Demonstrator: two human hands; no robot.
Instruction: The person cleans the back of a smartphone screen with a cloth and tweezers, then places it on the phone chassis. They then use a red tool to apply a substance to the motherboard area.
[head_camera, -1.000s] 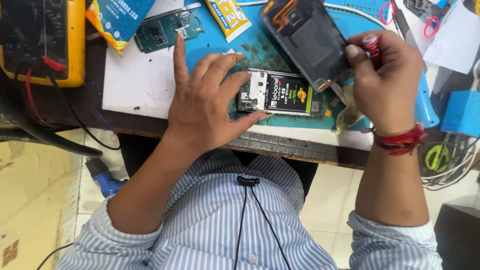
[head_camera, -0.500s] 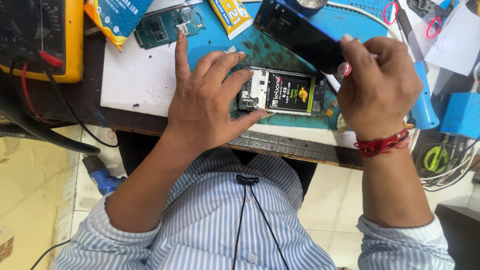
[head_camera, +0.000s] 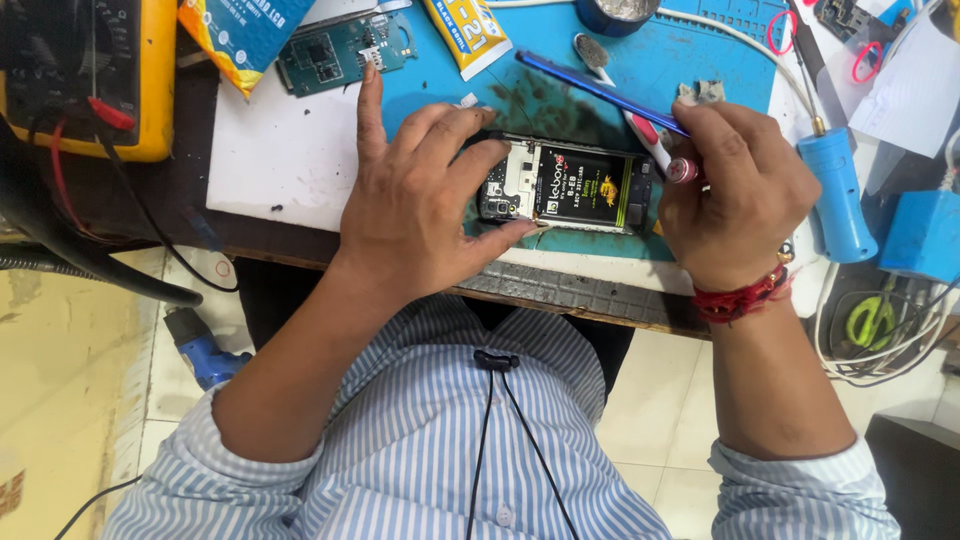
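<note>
An opened phone (head_camera: 585, 187) with a black battery lies on the blue mat (head_camera: 700, 60). My left hand (head_camera: 420, 210) grips its left end, fingers spread over the top and thumb against the near edge. My right hand (head_camera: 740, 195) sits at the phone's right end. It holds a dark back cover with a blue rim (head_camera: 600, 90), seen edge-on and slanting up to the left above the phone. The same hand also clasps a small screwdriver with a white and red handle (head_camera: 660, 155).
A yellow multimeter (head_camera: 90, 70) with red and black leads stands far left. A green circuit board (head_camera: 340, 50), a yellow glue tube (head_camera: 465, 35) and a white sheet (head_camera: 280, 150) lie behind my left hand. A blue soldering-iron handle (head_camera: 835, 195) and tangled cables lie right.
My right hand has brought the back cover down and toward me, turning it edge-on over the phone. My left hand has stayed on the phone.
</note>
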